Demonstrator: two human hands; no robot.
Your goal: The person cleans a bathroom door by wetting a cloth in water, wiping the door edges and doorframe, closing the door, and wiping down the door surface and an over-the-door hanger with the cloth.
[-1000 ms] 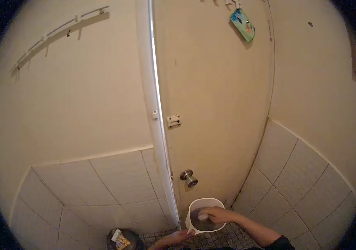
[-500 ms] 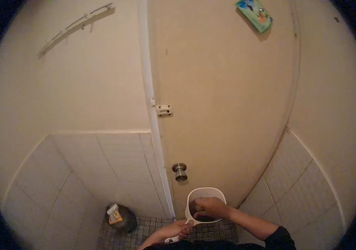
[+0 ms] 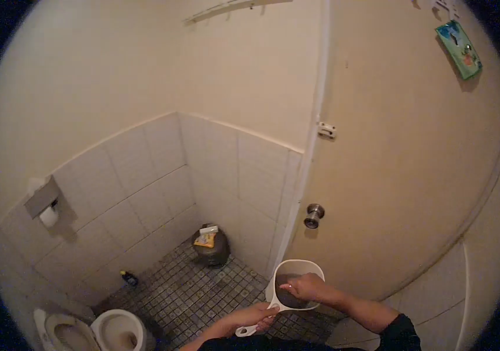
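A white dipper with a long handle is in front of me, its opening facing up. My left hand is closed around the handle where it joins the cup, and the looped handle end sticks out below the fingers. Over and partly inside the cup is my right hand, fingers curled together near the dark grey contents. Whether those contents are liquid is hard to make out. Something small and pale may show at the right fingertips, but it is too small to name.
Ahead is a beige door with a round knob, a latch and a hanging green pouch. A lidded-up toilet, dark bottle, bagged bin and toilet paper holder are to the left. The floor is tiled.
My view has swung left, bringing the toilet, bottle and paper holder into sight. Both hands stay on or in the dipper; the right hand's fingers have shifted inside the cup.
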